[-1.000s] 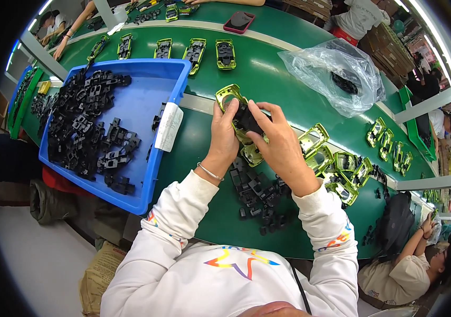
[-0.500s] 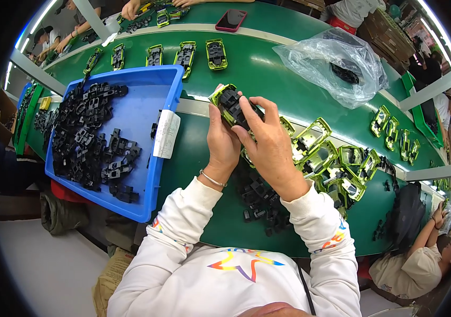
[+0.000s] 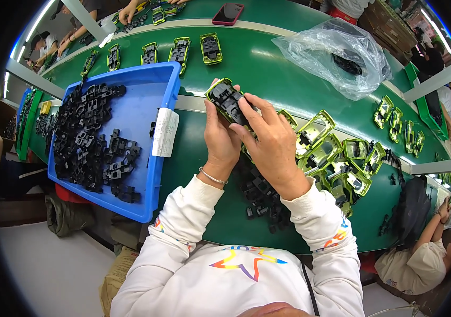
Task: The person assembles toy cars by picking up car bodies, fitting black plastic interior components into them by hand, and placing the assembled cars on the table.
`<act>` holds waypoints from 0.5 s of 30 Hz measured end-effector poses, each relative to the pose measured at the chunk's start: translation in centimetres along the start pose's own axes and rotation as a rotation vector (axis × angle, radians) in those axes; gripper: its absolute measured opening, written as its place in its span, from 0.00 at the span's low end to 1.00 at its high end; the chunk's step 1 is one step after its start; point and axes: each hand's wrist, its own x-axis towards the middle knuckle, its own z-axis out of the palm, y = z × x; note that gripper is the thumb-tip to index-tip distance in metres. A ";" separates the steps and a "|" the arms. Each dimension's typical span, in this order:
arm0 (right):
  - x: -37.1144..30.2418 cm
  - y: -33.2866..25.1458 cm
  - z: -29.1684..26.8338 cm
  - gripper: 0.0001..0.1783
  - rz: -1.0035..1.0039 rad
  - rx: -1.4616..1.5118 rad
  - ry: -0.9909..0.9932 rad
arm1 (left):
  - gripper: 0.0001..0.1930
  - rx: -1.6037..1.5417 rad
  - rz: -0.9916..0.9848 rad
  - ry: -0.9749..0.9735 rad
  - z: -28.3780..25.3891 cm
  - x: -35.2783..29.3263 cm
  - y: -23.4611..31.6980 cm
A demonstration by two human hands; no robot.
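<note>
Between my hands is a toy car body (image 3: 228, 100), a yellow-green shell with a black interior piece set in it, its open underside facing up. My left hand (image 3: 220, 137) grips it from below and along its left edge. The fingers of my right hand (image 3: 270, 137) press on the black piece at the near right end. Beside my right wrist lies a pile of yellow-green car shells (image 3: 336, 164), with loose black interior parts (image 3: 262, 195) heaped under and in front of it.
A blue tray (image 3: 149, 193) of black parts stands at the left. Across the green table (image 3: 252, 58), several filled car bodies (image 3: 211, 48) form a row. A clear plastic bag (image 3: 336, 58), a phone (image 3: 228, 14) and more shells (image 3: 383, 112) lie farther off. Other people work around the benches.
Both hands keep their hold on the car body, which has tilted slightly so more of its inside shows. My right fingers have shifted a little on the black piece.
</note>
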 end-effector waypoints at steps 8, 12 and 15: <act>-0.2 0.6 0.1 0.26 -0.001 0.041 0.043 | 0.27 -0.052 -0.040 -0.009 -0.1 0.0 0.1; -0.1 0.7 0.2 0.26 -0.005 0.038 0.045 | 0.26 -0.046 -0.023 -0.033 -0.1 0.2 -0.1; 0.1 0.7 0.4 0.26 -0.070 -0.008 0.055 | 0.26 -0.054 -0.043 -0.016 0.0 0.1 0.1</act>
